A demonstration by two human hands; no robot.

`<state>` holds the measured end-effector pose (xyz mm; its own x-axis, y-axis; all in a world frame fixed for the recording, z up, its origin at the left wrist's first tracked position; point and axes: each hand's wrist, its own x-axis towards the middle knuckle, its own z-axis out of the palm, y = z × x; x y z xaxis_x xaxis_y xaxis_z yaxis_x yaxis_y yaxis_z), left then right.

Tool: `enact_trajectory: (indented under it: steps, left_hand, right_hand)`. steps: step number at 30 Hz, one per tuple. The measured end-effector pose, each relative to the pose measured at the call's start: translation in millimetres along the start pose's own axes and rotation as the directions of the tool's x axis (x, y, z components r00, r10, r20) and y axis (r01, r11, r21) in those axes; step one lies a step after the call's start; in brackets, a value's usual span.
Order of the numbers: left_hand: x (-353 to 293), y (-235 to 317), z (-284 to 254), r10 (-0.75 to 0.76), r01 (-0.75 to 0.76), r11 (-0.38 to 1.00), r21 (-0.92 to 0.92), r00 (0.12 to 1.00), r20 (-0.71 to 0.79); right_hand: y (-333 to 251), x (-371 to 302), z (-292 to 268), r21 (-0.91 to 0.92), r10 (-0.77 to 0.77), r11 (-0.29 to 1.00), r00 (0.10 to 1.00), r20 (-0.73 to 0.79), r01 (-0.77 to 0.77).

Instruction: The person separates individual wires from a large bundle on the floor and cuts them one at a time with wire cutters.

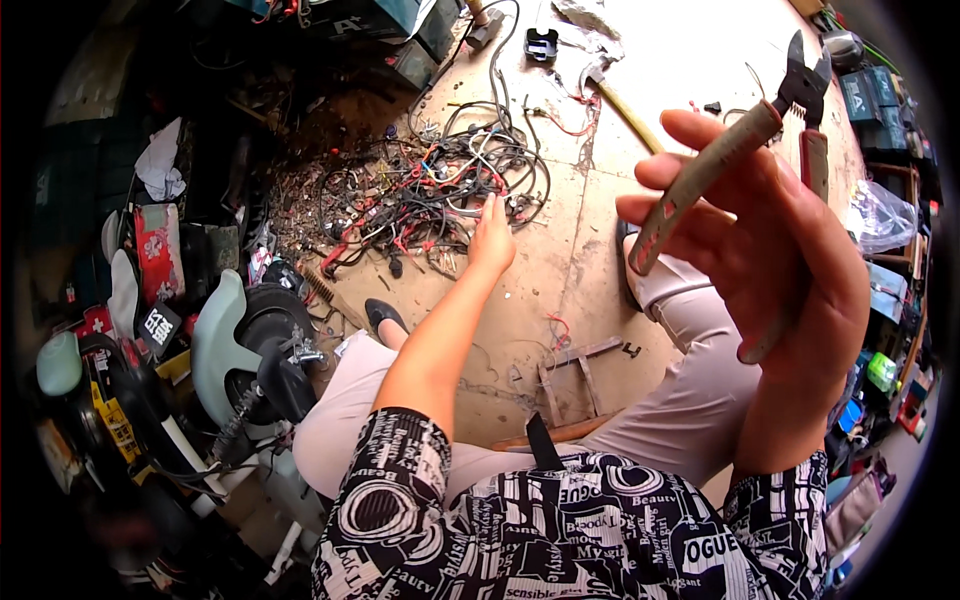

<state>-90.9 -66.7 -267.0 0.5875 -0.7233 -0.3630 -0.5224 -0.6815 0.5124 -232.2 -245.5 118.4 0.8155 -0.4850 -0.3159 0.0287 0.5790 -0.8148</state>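
My right hand (745, 230) is raised close on the right, holding a pair of wire-cutting pliers (800, 92). Their jaws are parted and point up. One worn beige-and-red handle lies across the front of my fingers; the other is partly hidden behind the hand. Farther off, my left hand (492, 242) reaches to the right edge of a tangled heap of wires (430, 190), mostly black with some red and white. Its fingers are stretched out close together, with the tips against the cables. I see no wire clearly gripped in it.
A hammer's wooden handle (628, 115) lies beyond my right hand. A small wooden frame (580, 375) is on the floor before me. Scooter-like parts with a pale green fender (218, 335) crowd the left. Boxes and a clear plastic bag (882, 218) line the right.
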Motion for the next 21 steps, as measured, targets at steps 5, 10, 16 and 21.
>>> enact_trajectory:
  steps: [5, 10, 16, 21]
  left_hand:
    - [16.2, -22.5, -6.8, -0.286, 0.234, 0.94, 0.247, 0.938, 0.198]
    - [5.4, -55.8, -38.9, 0.074, -0.091, 0.99, -0.112, 0.986, -0.147]
    - [5.5, -0.7, -169.3, -0.329, -0.043, 0.121, -0.992, 0.941, -0.08]
    - [-54.3, 61.8, -253.0, -0.231, -0.027, 0.138, -0.99, 0.971, -0.059]
  right_hand:
    - [3.9, 5.7, 12.7, -0.059, 0.067, 0.996, 0.997, -0.033, -0.069]
    - [-1.7, -5.8, 19.6, -0.076, 0.083, 0.994, 0.996, -0.027, -0.085]
    - [10.3, 0.2, 15.7, -0.044, 0.052, 0.998, 0.998, 0.036, -0.051]
    - [14.2, 5.2, 18.6, -0.04, 0.077, 0.996, 0.996, 0.054, -0.074]
